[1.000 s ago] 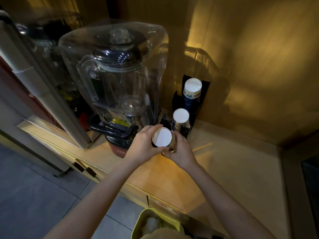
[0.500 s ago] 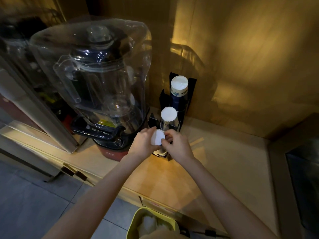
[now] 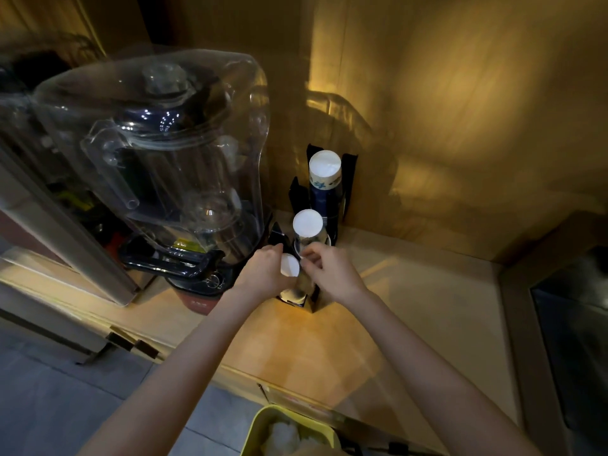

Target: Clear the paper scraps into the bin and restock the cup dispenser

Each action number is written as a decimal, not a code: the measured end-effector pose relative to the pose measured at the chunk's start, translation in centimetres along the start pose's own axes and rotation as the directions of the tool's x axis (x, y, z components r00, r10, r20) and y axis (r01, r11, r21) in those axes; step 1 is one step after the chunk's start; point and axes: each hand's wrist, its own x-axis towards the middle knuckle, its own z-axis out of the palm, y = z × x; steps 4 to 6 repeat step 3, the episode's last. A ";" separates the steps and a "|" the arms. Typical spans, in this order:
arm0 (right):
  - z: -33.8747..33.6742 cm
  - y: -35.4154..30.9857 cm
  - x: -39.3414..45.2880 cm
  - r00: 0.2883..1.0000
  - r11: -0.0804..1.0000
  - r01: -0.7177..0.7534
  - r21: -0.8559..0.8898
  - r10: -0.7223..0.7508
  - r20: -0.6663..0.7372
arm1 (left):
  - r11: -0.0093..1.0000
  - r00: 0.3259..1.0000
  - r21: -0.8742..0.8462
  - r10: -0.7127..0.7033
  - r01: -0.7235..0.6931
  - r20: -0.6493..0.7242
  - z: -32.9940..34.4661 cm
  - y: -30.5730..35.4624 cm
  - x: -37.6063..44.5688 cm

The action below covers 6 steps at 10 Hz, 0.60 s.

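A black stepped cup dispenser stands on the wooden counter against the back wall. Its rear slot holds a tall stack of upside-down paper cups, and the middle slot holds a shorter stack. A third stack of cups sits low in the front slot, white base up. My left hand grips this stack from the left and my right hand pinches it from the right. The lower part of the front stack is hidden behind my hands.
A large blender under a clear sound cover stands just left of the dispenser. A yellow-green bin with white paper scraps inside sits on the floor below the counter edge. A dark appliance fills the right edge.
The stack in my hands has gone down into the front slot of the dispenser. Both hands followed it lower and away from me.
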 end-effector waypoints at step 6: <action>-14.6 -5.6 -1.1 0.899 0.671 0.272 0.690 0.078 -0.431 | 0.972 0.985 -0.186 0.126 -0.147 -0.117 -9.7 8.8 5.1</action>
